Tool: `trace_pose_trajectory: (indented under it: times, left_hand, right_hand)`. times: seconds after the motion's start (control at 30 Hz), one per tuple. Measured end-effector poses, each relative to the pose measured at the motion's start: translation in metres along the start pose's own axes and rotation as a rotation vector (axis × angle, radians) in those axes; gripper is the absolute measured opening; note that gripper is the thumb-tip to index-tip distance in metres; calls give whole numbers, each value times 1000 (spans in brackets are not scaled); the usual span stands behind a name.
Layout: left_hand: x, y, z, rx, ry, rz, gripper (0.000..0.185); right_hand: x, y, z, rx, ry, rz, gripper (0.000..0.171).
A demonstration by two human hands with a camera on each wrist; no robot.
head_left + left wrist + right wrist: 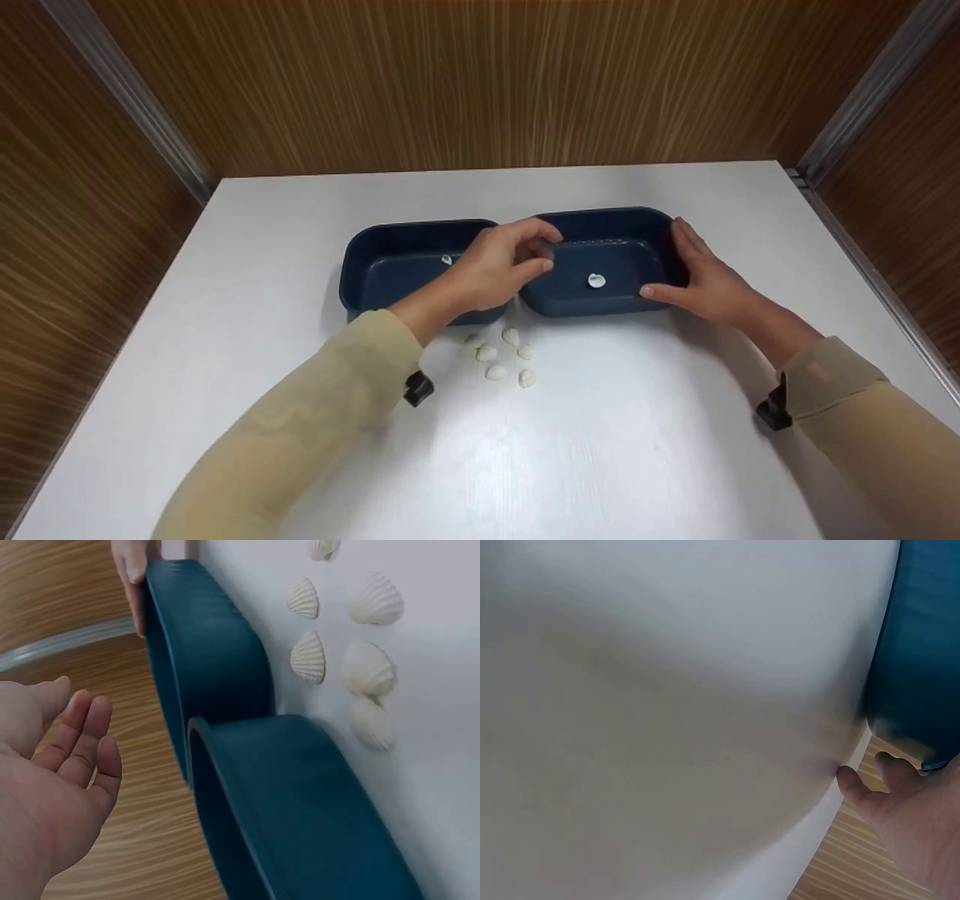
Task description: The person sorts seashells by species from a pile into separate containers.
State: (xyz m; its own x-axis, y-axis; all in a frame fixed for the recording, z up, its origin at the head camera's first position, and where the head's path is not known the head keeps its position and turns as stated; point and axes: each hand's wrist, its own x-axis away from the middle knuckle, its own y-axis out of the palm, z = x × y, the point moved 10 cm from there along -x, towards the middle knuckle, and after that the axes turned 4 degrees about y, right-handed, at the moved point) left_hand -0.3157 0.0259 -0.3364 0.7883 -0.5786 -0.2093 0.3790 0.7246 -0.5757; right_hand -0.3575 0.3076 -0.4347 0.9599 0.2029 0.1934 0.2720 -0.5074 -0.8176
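Observation:
Two dark blue rectangular bins stand side by side on the table. My left hand (pixel 495 262) hovers where they meet, with thumb and fingers apart and loosely bent; nothing shows between them. In the left wrist view its palm and fingers look bare. At the outer end of the right bin (pixel 600 306) rests my right hand (pixel 709 281), thumb at the front rim and fingers straight along the end wall. A white shell (pixel 596 280) lies inside that bin. The left bin (pixel 390 281) contains a small pale shell (pixel 446 259), partly dark-marked. My left forearm covers some of this bin.
Several white ribbed shells (pixel 307 658) lie loose on the white table (pixel 570 450), just in front of the bins. A wood-grain panel (pixel 480 82) rises behind the table, and similar panels flank it with metal edging.

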Motion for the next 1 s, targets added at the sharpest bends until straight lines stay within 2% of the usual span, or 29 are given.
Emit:
trace_pose_trajectory:
  times: [0.17,0.3,0.4,0.6,0.83,1.0]
  left_hand:
    - [28,-12,6,-2,30,7,29]
    - [53,-15,3,32,36,2,27]
    - [72,-14,-4,39,28,-6,25]
    - [105,-7,-26,9,-46,-31,24]
    - [128,2,-53,5,-124,-55,29]
    - [135,9,-69,16,-162,-68,36]
  right_hand:
    - [0,0,1,-4,1,-7,122]
    - [0,0,1,1,4,-8,121]
    - [-1,0,1,5,-1,-8,121]
    - [0,0,0,-8,-7,-4,121]
    - [1,0,0,-11,-8,-3,121]
    - [1,0,-2,-11,-22,2,121]
